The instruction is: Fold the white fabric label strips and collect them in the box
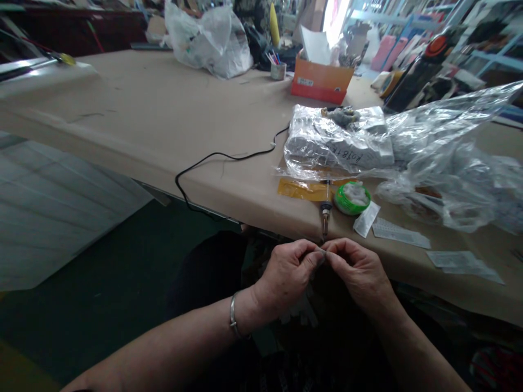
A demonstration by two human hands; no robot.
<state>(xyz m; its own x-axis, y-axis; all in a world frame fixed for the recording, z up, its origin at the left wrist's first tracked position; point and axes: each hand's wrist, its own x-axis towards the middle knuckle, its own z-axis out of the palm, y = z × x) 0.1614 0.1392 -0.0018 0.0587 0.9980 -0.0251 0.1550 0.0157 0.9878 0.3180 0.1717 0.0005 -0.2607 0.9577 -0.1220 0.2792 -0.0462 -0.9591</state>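
Note:
My left hand (288,272), with a silver bangle on its wrist, is closed in a pinch near the table's front edge. My right hand (359,272) pinches right beside it, and the fingertips of both hands meet. What they hold between them is too small to make out. Just beyond the fingertips, a metal-tipped tool (326,215) points toward me over the table edge. A green round container (352,198) with white fluffy material stands to the right of the tool. Amber film (300,190) lies under and left of it.
Clear plastic wrapping (339,144) covers a white bundle behind the tool. Paper strips (400,234) lie to the right. A black cord (220,155) crosses the brown table (134,114). Farther back are an orange box (321,80) and a plastic bag (210,41).

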